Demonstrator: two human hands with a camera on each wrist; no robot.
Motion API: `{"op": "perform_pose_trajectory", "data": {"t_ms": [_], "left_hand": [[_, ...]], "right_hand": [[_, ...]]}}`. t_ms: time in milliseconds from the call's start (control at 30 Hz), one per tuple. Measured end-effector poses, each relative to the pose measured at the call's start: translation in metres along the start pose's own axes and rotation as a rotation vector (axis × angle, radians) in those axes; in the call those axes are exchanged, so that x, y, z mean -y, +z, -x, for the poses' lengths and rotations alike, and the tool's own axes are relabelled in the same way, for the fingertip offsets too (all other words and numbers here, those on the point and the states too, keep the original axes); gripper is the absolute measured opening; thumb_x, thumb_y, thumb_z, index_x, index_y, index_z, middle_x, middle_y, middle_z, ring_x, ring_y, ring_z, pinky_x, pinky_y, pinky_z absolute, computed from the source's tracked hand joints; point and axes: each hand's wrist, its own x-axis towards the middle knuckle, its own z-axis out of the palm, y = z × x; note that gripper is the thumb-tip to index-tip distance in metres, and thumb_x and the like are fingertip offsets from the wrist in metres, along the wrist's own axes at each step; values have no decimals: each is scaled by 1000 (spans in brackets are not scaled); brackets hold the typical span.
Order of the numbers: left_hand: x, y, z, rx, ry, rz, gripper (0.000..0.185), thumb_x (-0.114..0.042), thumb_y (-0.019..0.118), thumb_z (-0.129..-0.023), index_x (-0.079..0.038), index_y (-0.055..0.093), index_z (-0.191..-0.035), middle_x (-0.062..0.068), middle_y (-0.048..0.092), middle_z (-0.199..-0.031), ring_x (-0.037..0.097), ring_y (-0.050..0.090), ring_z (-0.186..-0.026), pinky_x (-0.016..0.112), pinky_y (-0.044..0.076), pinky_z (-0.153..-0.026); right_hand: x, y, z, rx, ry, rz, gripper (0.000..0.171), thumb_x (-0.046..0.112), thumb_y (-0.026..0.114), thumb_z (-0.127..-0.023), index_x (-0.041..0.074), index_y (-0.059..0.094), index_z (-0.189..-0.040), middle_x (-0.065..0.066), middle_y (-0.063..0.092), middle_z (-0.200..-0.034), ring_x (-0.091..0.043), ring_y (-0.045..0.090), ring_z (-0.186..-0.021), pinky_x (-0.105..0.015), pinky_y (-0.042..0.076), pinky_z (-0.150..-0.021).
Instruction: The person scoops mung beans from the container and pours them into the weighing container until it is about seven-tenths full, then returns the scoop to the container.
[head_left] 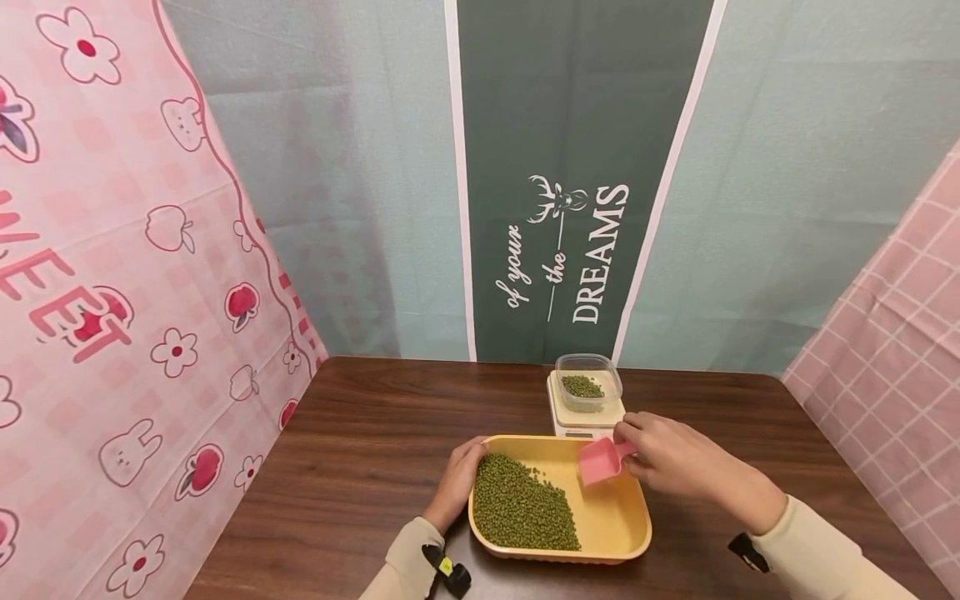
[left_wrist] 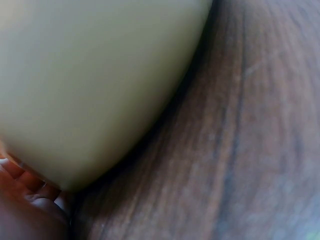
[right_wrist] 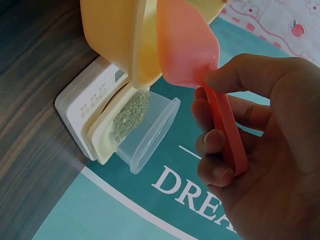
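In the head view a yellow plastic tub point(head_left: 611, 525) holds green mung beans point(head_left: 517, 508), heaped over its left side and front. My left hand point(head_left: 457, 479) grips the tub's left rim near the far corner; much of it is hidden in the left wrist view. My right hand point(head_left: 667, 454) holds a pink scoop point(head_left: 600, 461) by its handle, thumb on top and fingers wrapped below. The scoop's bowl is over the tub's far right corner, with no beans showing in it. Behind the tub, a clear plastic container point(right_wrist: 155, 137) with some beans sits on a white kitchen scale point(head_left: 558, 408).
The scale stands right behind the tub's far rim, partly overlapped by it. A dark wood table point(head_left: 390, 433) lies under everything. Printed cloths point(head_left: 375, 208) hang along the table's far edge and both sides.
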Motion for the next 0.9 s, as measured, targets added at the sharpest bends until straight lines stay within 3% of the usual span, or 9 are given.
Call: {"op": "perform_pose_trajectory", "data": {"t_ms": [333,900], "left_hand": [[-1,0,-1,-3,-2,6,40,-18,43,-109,-1,70,-132,19,73,-125,20,66,-109,33,51,-97],[-1,-1,0,-2,11,17,40,-18,44,-109,-2,70,-133,18,72,-129,22,66,-115,30,50,-99]], "right_hand": [[1,6,0,41,19,-17,23,13,85,-81,20,66,-93,10,58,-86,-3,48,-73,-27,48,-62],[5,15,0,54,4,-59,22,12,84,-80,18,68,-93,8,61,-90,-3,50,-75,-28,49,-63]]}}
